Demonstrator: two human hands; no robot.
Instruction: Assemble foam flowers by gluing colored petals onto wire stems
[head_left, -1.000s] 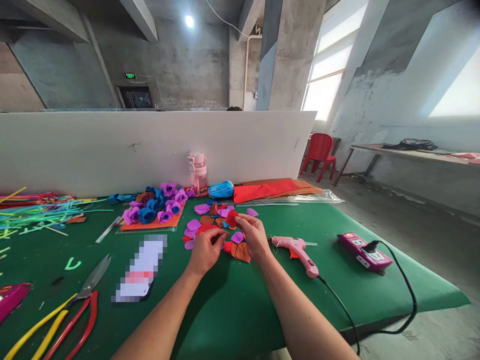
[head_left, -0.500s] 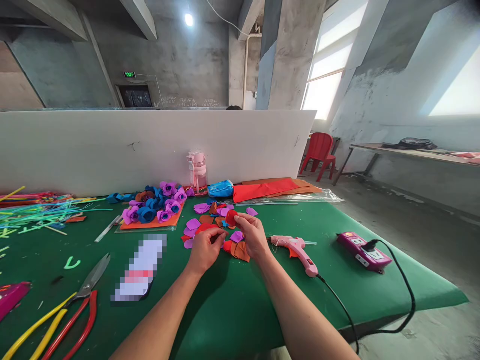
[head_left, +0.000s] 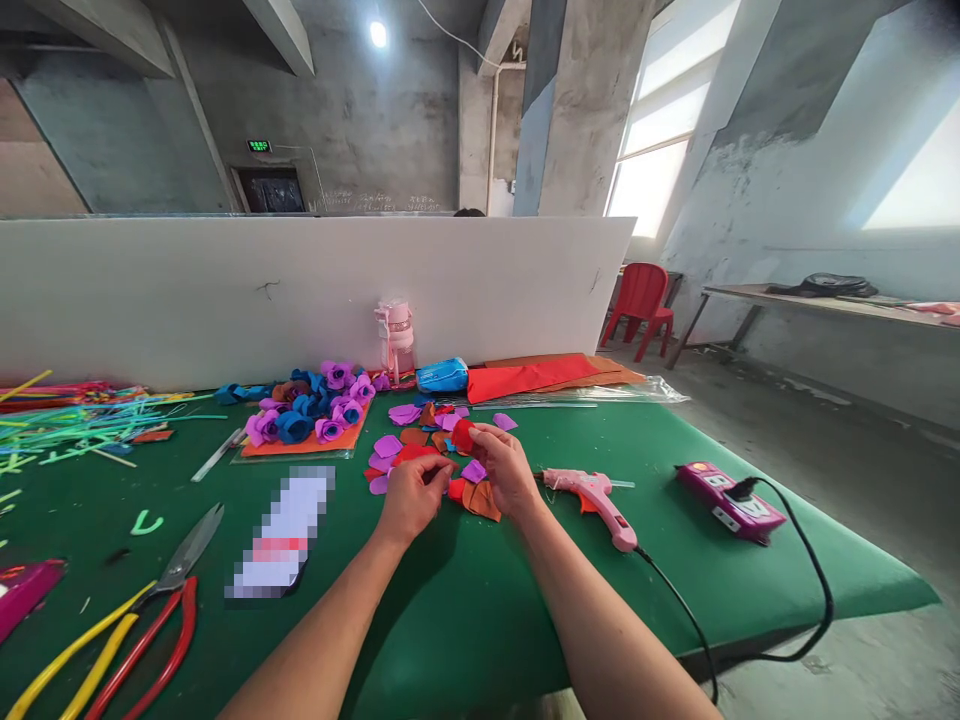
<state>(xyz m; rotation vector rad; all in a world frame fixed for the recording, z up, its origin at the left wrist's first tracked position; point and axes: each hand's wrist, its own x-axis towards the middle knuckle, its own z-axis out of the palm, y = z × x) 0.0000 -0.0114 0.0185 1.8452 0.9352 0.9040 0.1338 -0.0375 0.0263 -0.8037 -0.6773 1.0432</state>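
Head | left hand [head_left: 409, 497] curled at petals [head_left: 390, 447], hold unclear | right hand [head_left: 507, 470] pinching red petal [head_left: 463, 436] | far from table [head_left: 487, 620] edge

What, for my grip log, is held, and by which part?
The right hand pinches a red piece by its right edge with its fingers; for the left hand it cannot be told.

- Green lit sign [head_left: 259, 146] above the dark doorway [head_left: 271, 192] on the far wall: characters too small to read.
- Faint pale writing [head_left: 375, 203] on the concrete wall: illegible.
- Pink power strip [head_left: 731, 502] on the desk [head_left: 480, 610]: white marks on its top face, not readable.
- Pixelated item [head_left: 281, 535] on the desk: nothing legible.
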